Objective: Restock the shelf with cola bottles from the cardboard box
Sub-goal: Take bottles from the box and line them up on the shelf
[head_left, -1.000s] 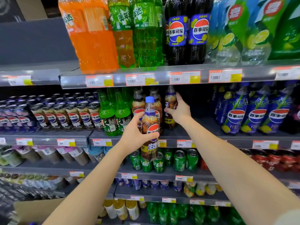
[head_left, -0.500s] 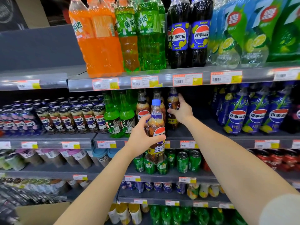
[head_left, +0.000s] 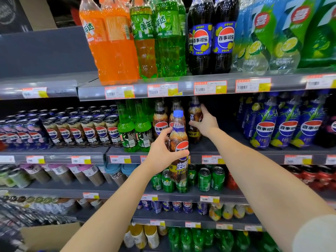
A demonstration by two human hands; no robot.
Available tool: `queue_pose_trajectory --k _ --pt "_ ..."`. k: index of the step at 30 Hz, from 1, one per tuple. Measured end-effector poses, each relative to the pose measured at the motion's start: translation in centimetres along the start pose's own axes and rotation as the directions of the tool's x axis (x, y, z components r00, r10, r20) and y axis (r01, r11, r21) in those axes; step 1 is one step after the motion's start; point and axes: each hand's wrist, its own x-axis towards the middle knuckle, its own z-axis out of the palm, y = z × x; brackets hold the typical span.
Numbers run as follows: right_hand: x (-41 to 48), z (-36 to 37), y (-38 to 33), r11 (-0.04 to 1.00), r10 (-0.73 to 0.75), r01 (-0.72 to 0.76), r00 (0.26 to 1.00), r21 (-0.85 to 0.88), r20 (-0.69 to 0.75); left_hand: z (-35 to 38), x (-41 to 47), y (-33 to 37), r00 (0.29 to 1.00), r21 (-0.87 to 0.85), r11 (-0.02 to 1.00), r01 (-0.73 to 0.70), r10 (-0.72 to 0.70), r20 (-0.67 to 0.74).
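Observation:
My left hand [head_left: 163, 153] grips a blue-capped cola bottle [head_left: 179, 140] upright in front of the middle shelf [head_left: 245, 157]. Further in, my right hand [head_left: 204, 121] is wrapped around another cola bottle [head_left: 194, 115] that stands on that shelf to the right of two more cola bottles [head_left: 160, 122]. To the right of the held shelf bottle the shelf surface is bare and dark. A corner of the cardboard box [head_left: 47, 235] shows at the bottom left; its contents are out of sight.
Green bottles [head_left: 132, 128] and rows of cola cans [head_left: 87, 130] stand left of the cola bottles, blue-labelled bottles [head_left: 283, 124] to the right. Large soda bottles [head_left: 163, 37] fill the shelf above. Green cans [head_left: 203, 179] sit on the shelf below.
The view has shifted down slightly. My left hand has carried its bottle a little right and closer to the shelf. My right hand stays on the shelf bottle.

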Motion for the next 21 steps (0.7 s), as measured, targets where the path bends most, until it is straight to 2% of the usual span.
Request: queue_pose_trajectory --k 4,7,10,11,13,15,16,17,18,21 --pt "-0.4 -0.7 -0.3 0.998 0.062 -0.061 0.998 -0.008 0.009 0.2 0.2 0.2 1.0 -0.002 1.0 -0.009 0.009 0.006" --pt "-1.4 -1.5 -0.7 0.992 0.12 -0.124 0.988 -0.034 -0.101 0.4 0.7 0.4 1.0 -0.02 1.0 -0.005 0.006 0.018" --pt "-3.9 -2.6 -1.3 0.998 0.057 -0.053 0.986 0.03 -0.154 0.7 1.3 0.7 1.0 -0.044 0.999 -0.011 0.011 0.016" --pt "-4.8 -3.1 -1.6 0.994 0.064 -0.055 0.993 0.089 -0.1 0.9 1.5 0.9 1.0 -0.059 0.998 -0.008 0.009 0.015" --pt "-6.7 -4.2 -2.0 0.971 0.079 -0.112 0.984 0.211 0.158 1.1 1.9 1.5 1.0 -0.101 0.995 -0.008 0.01 0.016" --pt "-8.4 -5.3 -2.0 0.941 0.03 -0.183 0.884 0.286 0.467 1.5 2.4 2.1 1.0 -0.134 0.991 -0.015 0.018 0.022" --pt "-9.2 -5.9 -1.9 0.922 -0.005 -0.217 0.822 0.32 0.57 1.7 2.6 2.4 1.0 -0.15 0.989 -0.015 0.019 0.023" --pt "-9.8 -6.2 -1.6 0.906 -0.036 -0.238 0.779 0.349 0.626 1.9 2.8 2.6 1.0 -0.162 0.987 -0.017 0.02 0.02" --pt "-10.2 -6.4 -1.4 0.898 -0.062 -0.237 0.766 0.37 0.639 2.1 3.0 2.9 0.999 -0.169 0.985 -0.025 0.028 0.015" --pt "-11.2 -5.7 -1.1 0.9 -0.09 -0.161 0.841 0.406 0.533 2.7 3.6 3.4 0.999 -0.166 0.985 -0.05 0.053 0.01"
